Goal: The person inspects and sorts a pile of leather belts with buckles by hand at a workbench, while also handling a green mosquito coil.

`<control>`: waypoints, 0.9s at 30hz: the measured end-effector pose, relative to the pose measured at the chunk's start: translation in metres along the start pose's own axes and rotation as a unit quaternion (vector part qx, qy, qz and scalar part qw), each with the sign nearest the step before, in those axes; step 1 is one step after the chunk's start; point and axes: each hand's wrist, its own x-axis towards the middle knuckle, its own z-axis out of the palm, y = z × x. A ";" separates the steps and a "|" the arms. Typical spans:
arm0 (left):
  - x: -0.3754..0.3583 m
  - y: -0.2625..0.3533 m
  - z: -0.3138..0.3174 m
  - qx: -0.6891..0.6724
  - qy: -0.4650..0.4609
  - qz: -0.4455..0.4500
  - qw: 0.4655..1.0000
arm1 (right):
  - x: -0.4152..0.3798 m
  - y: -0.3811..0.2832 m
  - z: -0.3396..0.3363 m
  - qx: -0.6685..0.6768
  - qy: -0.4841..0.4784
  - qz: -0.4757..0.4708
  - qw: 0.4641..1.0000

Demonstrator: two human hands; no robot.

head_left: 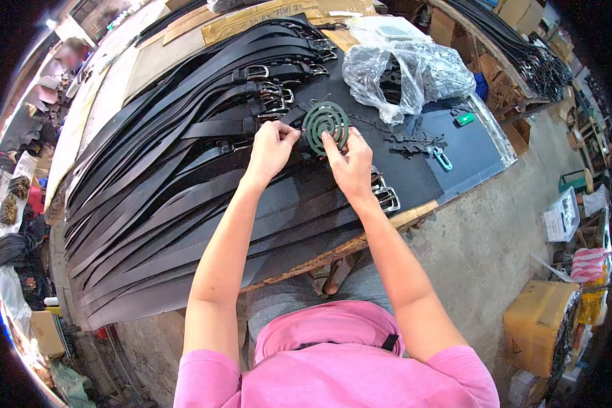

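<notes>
A dark green mosquito coil is held up over the table, its spiral facing me. My right hand grips it from the lower right, thumb on its front and fingers behind. My left hand is closed in a pinch at the coil's left edge; what lies between its fingertips is too small to tell. Beneath both hands spread many black belts, with metal buckles grouped just beyond my left hand. More buckles lie to the right of my right forearm.
A clear plastic bag with dark contents sits at the table's far right. Nearby lie black toothed strips, a small green object and a light-blue tool. The wooden table edge runs before me. A cardboard box stands right.
</notes>
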 end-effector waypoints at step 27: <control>-0.022 -0.025 -0.014 -0.179 -0.037 -0.009 0.983 | -0.002 -0.006 -0.004 -0.010 -0.054 -0.031 0.998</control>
